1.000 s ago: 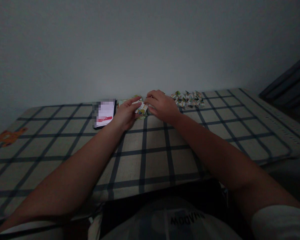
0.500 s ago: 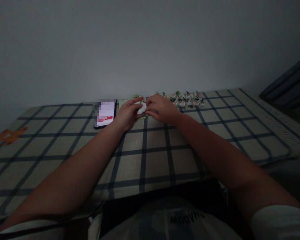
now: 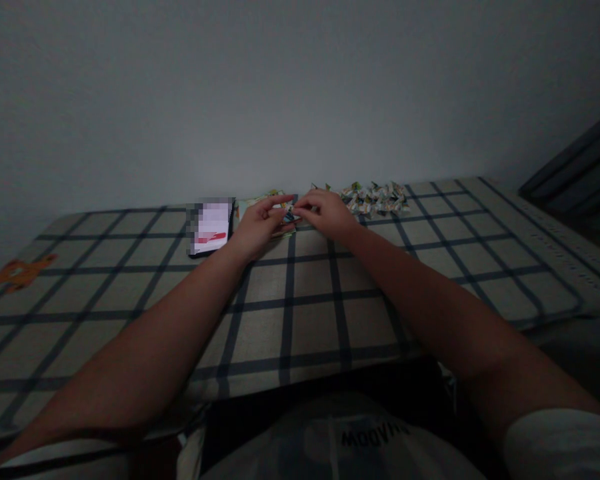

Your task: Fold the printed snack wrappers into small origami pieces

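Observation:
In the head view my left hand (image 3: 261, 227) and my right hand (image 3: 325, 212) meet near the far edge of the table. Between their fingertips is a small piece of printed paper (image 3: 289, 215), mostly covered by the fingers. My left hand grips it with the thumb side, its index finger stretched out above. The fingers of my right hand pinch its right end. Under and behind my left hand lie colourful printed paper sheets (image 3: 243, 202). Several small folded paper pieces (image 3: 375, 199), pointed and patterned, stand in rows just right of my right hand.
A phone or tablet with a lit screen (image 3: 213, 223), partly blurred out, lies left of my left hand. A checked cloth (image 3: 310, 320) covers the table, with an orange animal figure (image 3: 23, 272) at far left. A plain wall (image 3: 300, 93) rises behind the table.
The white side of the paper between my hands no longer shows; a darker printed side does. My right fingers have drawn into a tighter pinch, and my left index finger reaches further right.

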Action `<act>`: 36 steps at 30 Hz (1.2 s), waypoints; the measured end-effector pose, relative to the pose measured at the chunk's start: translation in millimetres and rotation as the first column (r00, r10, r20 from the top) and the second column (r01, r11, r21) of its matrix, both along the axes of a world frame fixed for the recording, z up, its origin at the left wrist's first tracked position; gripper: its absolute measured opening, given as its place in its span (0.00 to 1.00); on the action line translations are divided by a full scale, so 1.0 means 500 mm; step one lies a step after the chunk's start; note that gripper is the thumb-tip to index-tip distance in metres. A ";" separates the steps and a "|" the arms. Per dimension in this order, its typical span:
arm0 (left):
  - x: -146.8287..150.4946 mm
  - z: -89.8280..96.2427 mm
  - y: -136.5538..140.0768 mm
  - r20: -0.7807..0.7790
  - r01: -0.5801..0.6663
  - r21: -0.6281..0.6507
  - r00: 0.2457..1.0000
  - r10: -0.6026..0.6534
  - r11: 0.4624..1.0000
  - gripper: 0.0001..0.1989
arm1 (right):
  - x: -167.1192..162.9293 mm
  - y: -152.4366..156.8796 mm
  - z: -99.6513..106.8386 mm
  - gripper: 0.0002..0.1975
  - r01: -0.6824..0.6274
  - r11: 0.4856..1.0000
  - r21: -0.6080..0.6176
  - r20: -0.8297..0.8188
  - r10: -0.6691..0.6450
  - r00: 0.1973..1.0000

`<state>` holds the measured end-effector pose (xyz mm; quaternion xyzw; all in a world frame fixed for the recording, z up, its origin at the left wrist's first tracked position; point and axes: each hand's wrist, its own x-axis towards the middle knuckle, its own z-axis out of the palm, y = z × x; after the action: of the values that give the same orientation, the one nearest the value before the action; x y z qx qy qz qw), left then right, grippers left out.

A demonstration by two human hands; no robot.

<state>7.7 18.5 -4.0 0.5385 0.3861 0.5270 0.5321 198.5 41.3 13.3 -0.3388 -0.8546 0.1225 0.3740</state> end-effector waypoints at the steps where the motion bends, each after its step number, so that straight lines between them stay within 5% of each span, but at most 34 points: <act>1: 0.000 0.002 -0.002 0.007 0.006 -0.009 1.000 -0.006 1.000 0.17 | -0.001 -0.002 0.002 0.07 0.015 0.999 -0.031 -0.015 -0.016 1.000; 6: 0.000 0.002 -0.004 0.057 0.021 -0.003 0.998 -0.021 1.000 0.15 | -0.004 -0.008 0.009 0.06 0.047 0.988 -0.148 -0.034 -0.053 0.998; 10: -0.005 -0.003 -0.001 -0.050 0.071 0.069 0.996 -0.068 0.995 0.26 | -0.004 -0.009 0.011 0.06 0.055 0.982 -0.183 -0.058 -0.067 0.996; 16: -0.010 -0.009 0.004 -0.140 0.095 0.103 0.987 -0.080 0.990 0.34 | -0.006 -0.009 0.009 0.04 0.073 0.988 -0.137 -0.096 -0.086 0.992; 36: -0.004 -0.012 -0.001 -0.217 0.087 0.159 0.975 -0.051 0.983 0.35 | -0.007 -0.003 -0.003 0.05 0.087 0.995 -0.048 -0.105 -0.091 0.990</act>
<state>5.9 18.3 -10.3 0.6477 0.3760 0.4784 0.4586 195.1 40.0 11.9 -0.3777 -0.8145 0.1422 0.4167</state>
